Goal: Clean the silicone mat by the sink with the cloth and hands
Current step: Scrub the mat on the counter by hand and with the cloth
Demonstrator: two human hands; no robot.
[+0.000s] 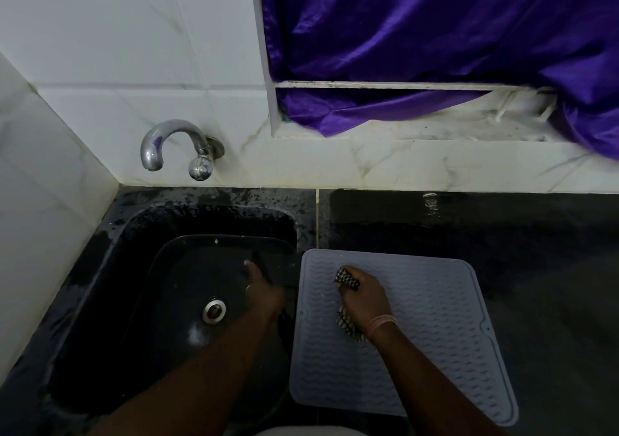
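Observation:
A grey ribbed silicone mat [428, 328] lies flat on the dark counter just right of the sink. My right hand [365, 298] grips a bunched black-and-white checked cloth [346, 279] and presses it on the mat's left part; cloth ends show above the fingers and below the wrist. My left hand [263, 293] is over the sink's right side, fingers relaxed and holding nothing. It is dim there, so I cannot tell whether it touches the basin.
The black sink [140, 301] has a metal drain [213, 310] and a chrome wall tap [174, 147] above it. The dark counter [536, 241] looks wet behind the mat. A purple curtain [435, 33] hangs over the window ledge. White tiled walls stand left and behind.

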